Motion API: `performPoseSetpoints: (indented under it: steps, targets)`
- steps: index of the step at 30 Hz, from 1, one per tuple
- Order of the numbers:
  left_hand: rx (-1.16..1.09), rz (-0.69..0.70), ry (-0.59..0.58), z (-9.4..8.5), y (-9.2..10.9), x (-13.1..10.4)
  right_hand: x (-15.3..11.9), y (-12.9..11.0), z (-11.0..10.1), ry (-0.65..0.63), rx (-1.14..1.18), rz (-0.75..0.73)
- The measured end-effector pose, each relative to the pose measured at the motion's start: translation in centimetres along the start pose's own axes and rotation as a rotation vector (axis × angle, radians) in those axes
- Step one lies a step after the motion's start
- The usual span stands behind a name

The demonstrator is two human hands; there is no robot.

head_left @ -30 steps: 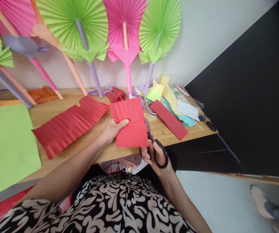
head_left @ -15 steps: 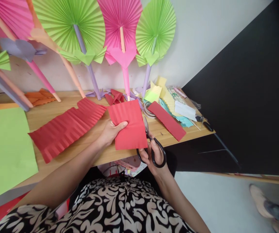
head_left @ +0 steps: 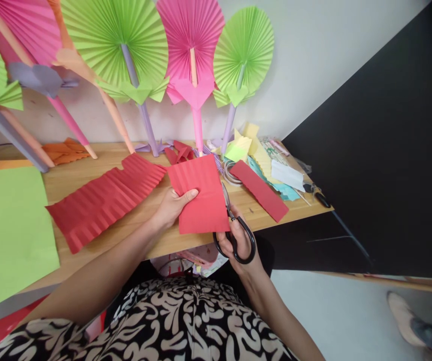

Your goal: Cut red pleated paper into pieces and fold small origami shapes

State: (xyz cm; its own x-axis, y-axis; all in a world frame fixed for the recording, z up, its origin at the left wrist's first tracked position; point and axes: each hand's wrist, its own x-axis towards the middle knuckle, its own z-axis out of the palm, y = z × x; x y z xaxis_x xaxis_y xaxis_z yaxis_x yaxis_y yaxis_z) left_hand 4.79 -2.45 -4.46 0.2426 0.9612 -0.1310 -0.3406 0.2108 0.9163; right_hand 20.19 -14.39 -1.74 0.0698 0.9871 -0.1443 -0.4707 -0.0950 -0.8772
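Observation:
Between the thumb and fingers of my left hand (head_left: 174,205) is a red sheet of paper (head_left: 204,210) with faint crease lines, held up over the table's front edge. My right hand (head_left: 242,243) has its fingers through the loops of black-handled scissors (head_left: 248,248). The blades lie along the right edge of the red sheet, and part of them is hidden behind it. A pleated red paper (head_left: 106,200) lies flat to the left of my left hand. Right of the scissors rests a narrow red paper strip (head_left: 260,191).
Large paper fans (head_left: 191,30) on rolled paper sticks lean against the wall. A green sheet (head_left: 13,220) covers the table's left end. Tape rolls (head_left: 232,174), a white paper piece (head_left: 287,174) and coloured scraps lie at the back right. Someone's foot (head_left: 402,316) shows on the floor.
The whole view has shifted slightly. Both hands keep their hold on the red sheet and the scissors, whose handles look a little changed in angle.

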Motion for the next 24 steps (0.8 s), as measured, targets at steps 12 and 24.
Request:
performPoseSetpoints:
  steps: [12,24]
  targets:
    - [0.035,-0.020,-0.027,0.2,0.4,-0.3,0.3,-0.1,-1.5,-0.030,0.096,0.157]
    - [-0.006,-0.039,-0.055,0.4,0.3,-0.4,0.6,0.2,-0.4,0.093,0.092,0.067]
